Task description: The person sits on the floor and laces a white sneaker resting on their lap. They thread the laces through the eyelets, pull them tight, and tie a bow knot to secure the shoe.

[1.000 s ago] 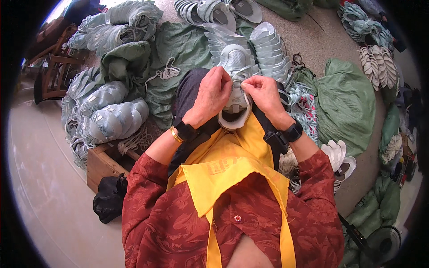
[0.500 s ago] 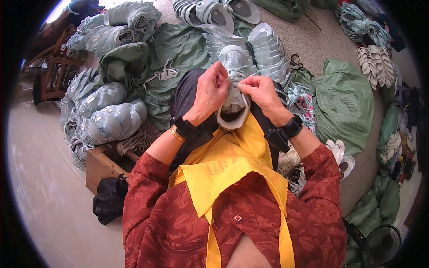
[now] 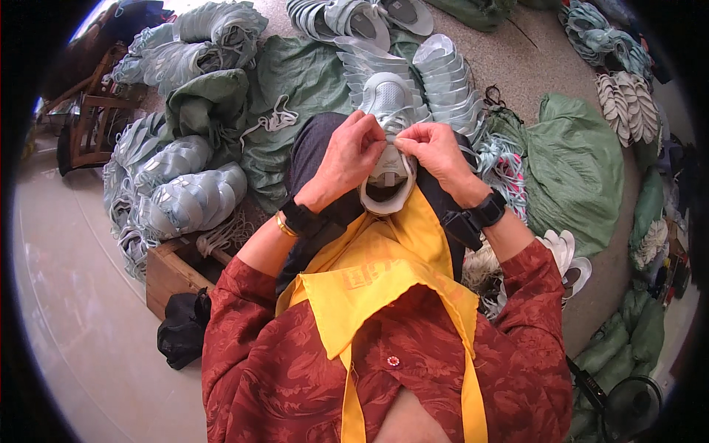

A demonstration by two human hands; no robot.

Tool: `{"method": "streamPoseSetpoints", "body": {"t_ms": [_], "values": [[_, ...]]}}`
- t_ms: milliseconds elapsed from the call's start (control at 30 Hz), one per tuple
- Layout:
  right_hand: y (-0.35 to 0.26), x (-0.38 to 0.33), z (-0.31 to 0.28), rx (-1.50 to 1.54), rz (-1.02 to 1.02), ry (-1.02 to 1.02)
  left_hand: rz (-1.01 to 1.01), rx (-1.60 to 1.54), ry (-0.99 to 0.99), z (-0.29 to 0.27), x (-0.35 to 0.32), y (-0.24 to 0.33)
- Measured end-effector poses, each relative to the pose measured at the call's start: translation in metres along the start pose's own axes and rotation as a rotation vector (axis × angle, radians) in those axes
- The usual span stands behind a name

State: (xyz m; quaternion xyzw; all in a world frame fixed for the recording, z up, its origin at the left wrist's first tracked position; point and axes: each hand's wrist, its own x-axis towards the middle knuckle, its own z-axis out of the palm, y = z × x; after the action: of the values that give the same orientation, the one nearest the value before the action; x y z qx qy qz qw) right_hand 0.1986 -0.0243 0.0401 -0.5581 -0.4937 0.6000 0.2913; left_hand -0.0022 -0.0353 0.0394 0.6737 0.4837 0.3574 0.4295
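A pale grey-white sneaker (image 3: 387, 94) rests between my knees, its toe pointing away and its collar opening toward me. Over its lacing area my left hand (image 3: 346, 156) and my right hand (image 3: 441, 156) are both closed, thumb against forefinger. They pinch a pale shoelace (image 3: 392, 138) from either side, fingertips nearly meeting above the tongue (image 3: 385, 165). My fingers hide part of the lace and the eyelets. Beyond the toe stand rows of nested pale shoe uppers (image 3: 445, 81).
Bundles of pale uppers (image 3: 193, 196) lie at the left beside a wooden box (image 3: 173, 277) and a black bag (image 3: 181, 332). A green sack (image 3: 576, 173) sits at the right. Loose white laces (image 3: 273, 120) lie on green cloth (image 3: 303, 77). A yellow apron (image 3: 384, 277) covers my lap.
My left hand has come down and right, closer to my right hand. The fingertips now nearly meet over the lacing. The sneaker has stayed in place.
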Motion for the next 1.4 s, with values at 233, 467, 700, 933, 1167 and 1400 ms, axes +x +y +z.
{"method": "streamPoseSetpoints", "body": {"t_ms": [233, 467, 700, 933, 1167, 1400], "values": [[0.004, 0.003, -0.008, -0.151, -0.093, -0.021, -0.049, -0.035, -0.066, -0.005, 0.005, -0.004], [-0.010, 0.003, -0.006, -0.415, -0.163, 0.020, 0.023, 0.083, 0.023, 0.000, -0.001, -0.007], [-0.019, 0.006, -0.016, -0.454, -0.191, -0.066, -0.087, 0.089, 0.002, -0.010, 0.000, -0.003], [-0.046, -0.003, -0.042, -0.472, -0.207, -0.139, -0.274, -0.259, -0.070, -0.100, -0.018, 0.001], [-0.062, -0.002, -0.047, -0.290, -0.259, -0.262, -0.402, -0.161, 0.184, -0.210, -0.064, -0.017], [-0.058, 0.007, -0.024, -0.244, -0.320, -0.317, -0.497, 0.074, 0.246, -0.275, -0.109, -0.020]]}}
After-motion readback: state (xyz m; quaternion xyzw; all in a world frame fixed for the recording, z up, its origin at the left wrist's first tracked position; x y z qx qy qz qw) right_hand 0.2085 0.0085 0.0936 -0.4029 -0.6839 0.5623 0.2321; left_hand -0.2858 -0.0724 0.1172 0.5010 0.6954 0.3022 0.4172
